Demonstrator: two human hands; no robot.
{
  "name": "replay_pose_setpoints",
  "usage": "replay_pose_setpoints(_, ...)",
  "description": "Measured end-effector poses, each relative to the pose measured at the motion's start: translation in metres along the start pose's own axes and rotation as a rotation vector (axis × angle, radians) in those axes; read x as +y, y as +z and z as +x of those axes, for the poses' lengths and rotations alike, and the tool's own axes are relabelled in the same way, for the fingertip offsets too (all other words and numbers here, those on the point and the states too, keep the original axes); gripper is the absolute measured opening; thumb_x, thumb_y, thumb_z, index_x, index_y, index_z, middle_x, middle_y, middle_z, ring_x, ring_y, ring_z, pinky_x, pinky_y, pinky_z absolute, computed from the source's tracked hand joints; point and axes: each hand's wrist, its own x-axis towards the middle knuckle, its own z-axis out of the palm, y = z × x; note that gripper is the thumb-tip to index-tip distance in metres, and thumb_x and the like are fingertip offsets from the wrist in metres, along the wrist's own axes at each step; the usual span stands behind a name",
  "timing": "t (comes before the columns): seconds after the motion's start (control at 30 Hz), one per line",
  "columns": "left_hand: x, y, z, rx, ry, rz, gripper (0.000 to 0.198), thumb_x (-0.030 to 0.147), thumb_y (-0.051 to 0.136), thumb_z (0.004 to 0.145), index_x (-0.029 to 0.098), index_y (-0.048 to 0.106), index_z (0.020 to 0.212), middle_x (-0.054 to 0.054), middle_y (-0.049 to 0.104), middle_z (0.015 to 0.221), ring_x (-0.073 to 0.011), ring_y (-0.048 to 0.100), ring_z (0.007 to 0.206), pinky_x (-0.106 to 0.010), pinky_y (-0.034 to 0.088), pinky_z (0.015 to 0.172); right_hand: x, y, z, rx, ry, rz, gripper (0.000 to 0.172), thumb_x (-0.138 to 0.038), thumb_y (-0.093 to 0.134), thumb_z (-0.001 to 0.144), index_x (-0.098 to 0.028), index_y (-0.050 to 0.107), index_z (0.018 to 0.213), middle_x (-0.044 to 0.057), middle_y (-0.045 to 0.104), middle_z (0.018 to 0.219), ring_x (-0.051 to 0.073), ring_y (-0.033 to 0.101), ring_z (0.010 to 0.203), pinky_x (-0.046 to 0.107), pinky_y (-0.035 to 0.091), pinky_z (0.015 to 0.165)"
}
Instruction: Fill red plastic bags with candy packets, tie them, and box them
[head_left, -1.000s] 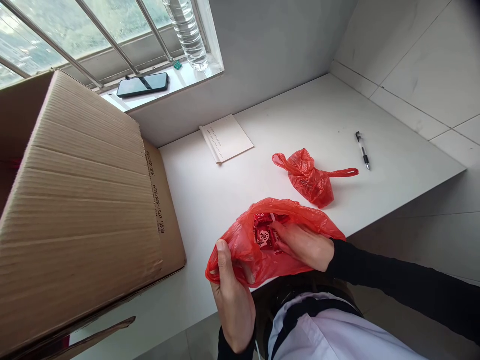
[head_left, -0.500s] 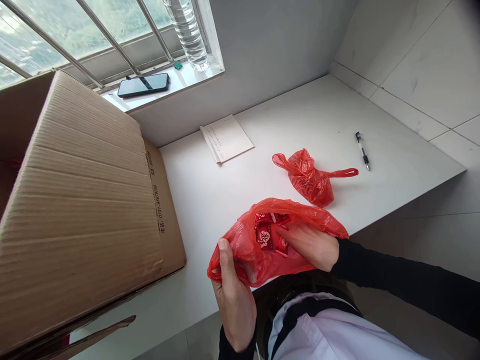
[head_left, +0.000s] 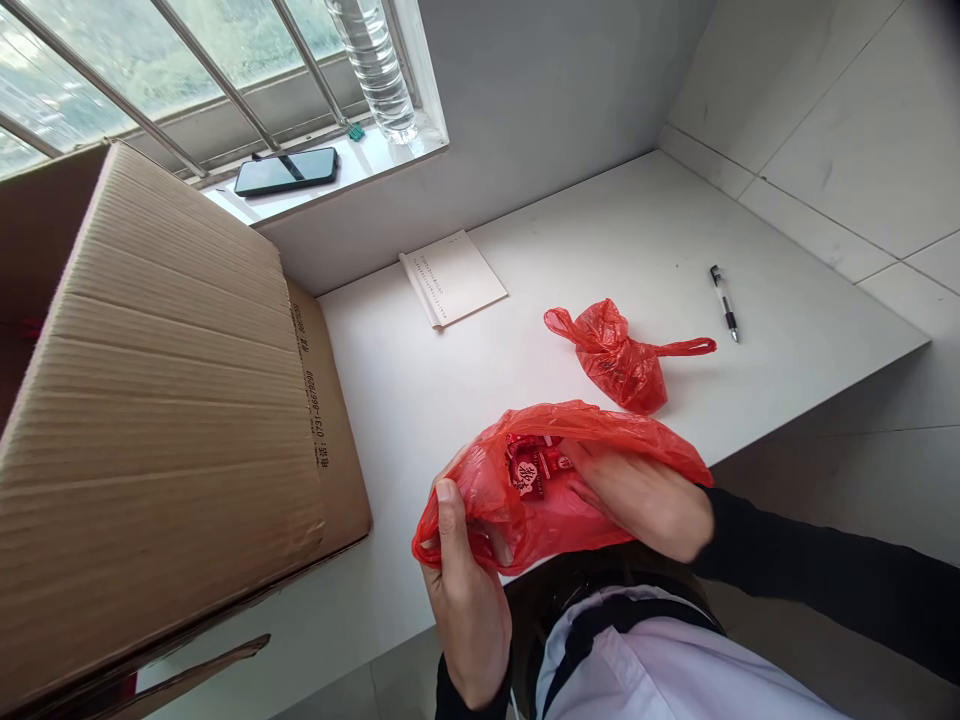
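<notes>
A red plastic bag (head_left: pixel 510 525) is held with its mouth spread, and several small red wrapped candies (head_left: pixel 527 478) show inside it. My left hand (head_left: pixel 469 580) grips the bag's left rim, thumb on top and fingers under the film. Reaching in from the right, my right hand (head_left: pixel 649 500) lies inside the bag beside the candies. Its fingers look stretched out, slightly blurred, with the tips partly hidden; no candy is visible in its grasp. Just beyond the bag, a second red plastic bag (head_left: pixel 622 365), tied in a knot, rests on the white table (head_left: pixel 375 400).
On the left stands a large cardboard box (head_left: pixel 172 400). A paper booklet (head_left: pixel 455 280) lies near the wall, and a pen (head_left: pixel 725 303) lies at the right. The windowsill holds a phone (head_left: pixel 287 172) and a clear water bottle (head_left: pixel 375 70).
My right hand has shifted slightly right inside the bag, and the candies near its fingers have moved. The bag's right rim bulges further right. My left hand keeps its grip.
</notes>
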Motion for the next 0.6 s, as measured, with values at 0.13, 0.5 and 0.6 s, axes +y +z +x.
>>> replay_pose_setpoints(0.13,0.009,-0.005,-0.005,-0.134,0.070,0.048,0.043,0.052,0.067,0.093,0.027,0.069,0.128,0.006,0.050,0.055,-0.0092,0.040,0.052,-0.018,0.042,0.054,-0.009,-0.059,-0.014,0.128,-0.186,0.263,0.012,-0.022,0.050,0.105,-0.024,0.061,0.109,-0.002,0.074,0.087,0.015,0.070,0.073,0.029,0.052,0.069)
replay_pose_setpoints(0.5,0.028,-0.019,-0.022,-0.363,0.154,0.233,0.063,0.046,0.080,0.082,0.034,0.057,0.140,-0.005,0.070,0.117,-0.0171,0.067,0.091,-0.028,0.057,0.087,0.041,-0.076,-0.035,-0.036,-0.140,0.031,0.041,-0.033,0.066,0.095,-0.032,0.055,0.135,0.006,0.063,0.117,0.026,0.060,0.107,0.042,0.054,0.090)
replay_pose_setpoints(0.6,0.028,-0.024,-0.026,-0.424,0.206,0.296,0.044,0.044,0.071,0.092,0.034,0.062,0.134,-0.004,0.068,0.116,-0.0179,0.066,0.104,-0.027,0.054,0.096,0.045,-0.055,-0.040,-0.090,-0.099,-0.139,0.050,-0.021,0.065,0.092,-0.031,0.053,0.141,0.009,0.059,0.124,0.031,0.055,0.113,0.050,0.049,0.094)
